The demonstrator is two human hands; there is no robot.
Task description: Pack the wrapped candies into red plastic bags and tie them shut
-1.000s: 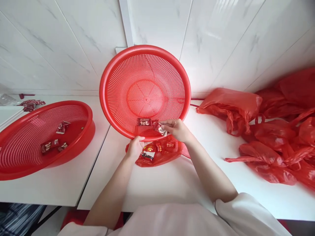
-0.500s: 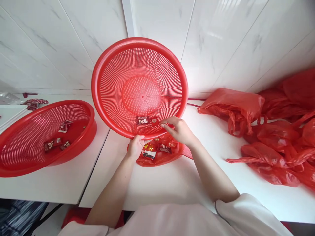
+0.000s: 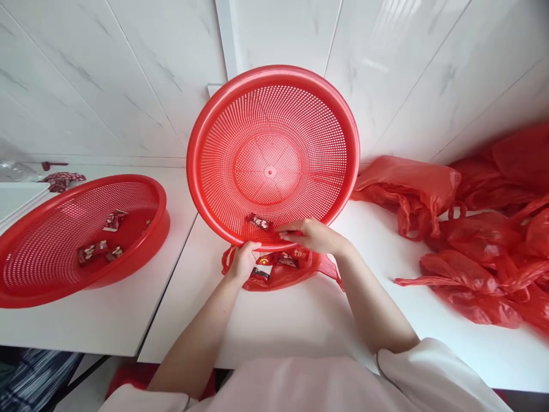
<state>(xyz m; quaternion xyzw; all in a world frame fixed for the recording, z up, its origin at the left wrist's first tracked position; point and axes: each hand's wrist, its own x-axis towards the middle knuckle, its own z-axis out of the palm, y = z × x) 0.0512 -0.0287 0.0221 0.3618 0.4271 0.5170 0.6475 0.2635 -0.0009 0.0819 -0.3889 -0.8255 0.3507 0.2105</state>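
We hold a red mesh basket [image 3: 273, 154] tilted up on its near edge, its open side facing us and its far rim close to the white tiled wall [image 3: 128, 68]. Our left hand [image 3: 242, 262] grips the basket's lower rim, thumb on the inside and fingers curled underneath. Our right hand [image 3: 315, 236] reaches into the bottom of the tilted basket with fingers extended and slightly bent, the fingertips [image 3: 283, 233] touching the mesh; we cannot tell whether they pinch anything. A wrapped candy [image 3: 258, 222] lies on the mesh just to the left of those fingertips.

Directly below the basket's low edge, between our two hands, a small red plastic bag [image 3: 281, 269] sits open on the white table [image 3: 278, 326], with several wrapped candies [image 3: 286, 261] visible inside it.

To the left, on a neighbouring white table [image 3: 86, 326], a second red mesh basket [image 3: 77, 234] rests flat and holds a few wrapped candies [image 3: 98, 250] near its middle. Beyond it, by the wall, lies a small heap of dark red wrappers [image 3: 60, 181].

To the right, a pile of crumpled red plastic bags [image 3: 472, 240] spreads along the table against the wall, well apart from our hands.
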